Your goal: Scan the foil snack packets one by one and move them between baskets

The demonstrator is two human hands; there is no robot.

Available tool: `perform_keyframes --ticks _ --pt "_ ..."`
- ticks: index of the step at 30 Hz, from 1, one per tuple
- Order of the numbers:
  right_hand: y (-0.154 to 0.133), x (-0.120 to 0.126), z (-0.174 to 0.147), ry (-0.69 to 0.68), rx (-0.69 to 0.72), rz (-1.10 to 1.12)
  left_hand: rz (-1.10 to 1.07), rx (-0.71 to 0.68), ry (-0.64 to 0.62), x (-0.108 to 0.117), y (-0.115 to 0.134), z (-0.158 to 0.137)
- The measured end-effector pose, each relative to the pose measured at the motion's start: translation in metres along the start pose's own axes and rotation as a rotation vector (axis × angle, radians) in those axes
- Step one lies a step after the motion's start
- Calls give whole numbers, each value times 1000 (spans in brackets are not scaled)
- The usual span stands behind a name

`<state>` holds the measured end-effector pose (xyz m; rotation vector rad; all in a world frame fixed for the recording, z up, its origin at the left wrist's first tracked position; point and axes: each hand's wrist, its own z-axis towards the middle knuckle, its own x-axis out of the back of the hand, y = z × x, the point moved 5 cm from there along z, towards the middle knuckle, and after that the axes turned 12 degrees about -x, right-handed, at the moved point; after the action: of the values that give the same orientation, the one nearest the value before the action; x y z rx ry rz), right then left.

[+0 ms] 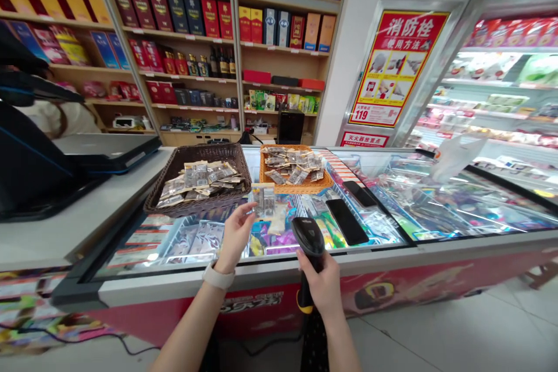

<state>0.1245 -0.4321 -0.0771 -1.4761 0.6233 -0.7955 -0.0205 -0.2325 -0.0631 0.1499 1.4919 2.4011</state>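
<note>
My left hand (235, 235), a white band on its wrist, pinches a small clear packet (264, 202) with a tan top strip by its left edge, above the freezer's glass lid. In my right hand (323, 285) is a black handheld barcode scanner (307, 235) with a yellow accent low on its grip; its head points forward over the freezer's front edge. Beyond my left hand, a dark brown wicker basket (162, 187) holds a heap of similar packets. An orange wicker basket (296, 188) behind the held packet contains more of them.
Two black phones (347, 222) lie on the freezer (383, 257) right of the scanner. A counter (35, 238) with dark equipment (35, 145) stands left, a person (70, 119) behind it. Shelves of boxes (187, 14) line the back. A cable (78, 340) runs low at left.
</note>
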Motion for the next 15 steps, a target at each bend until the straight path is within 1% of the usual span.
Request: perform_keyframes --ticks 3,6,8,9,10,12,14,15 --pt "9 12 3 27 -2 -2 68 -120 97 21 26 48" --pt "12 18 3 37 3 10 242 -237 222 55 50 104" --pt "13 19 3 36 -4 18 469 -212 265 77 57 135" --pt "14 18 3 34 -8 21 542 -188 269 86 58 146" --pt "15 18 2 30 -10 21 624 -155 265 94 57 154" --pt "16 16 2 23 -7 16 756 -95 238 103 51 159" --pt "17 13 3 18 -3 11 879 -61 212 106 42 155" --pt "18 13 3 19 0 12 934 -70 205 105 38 151"
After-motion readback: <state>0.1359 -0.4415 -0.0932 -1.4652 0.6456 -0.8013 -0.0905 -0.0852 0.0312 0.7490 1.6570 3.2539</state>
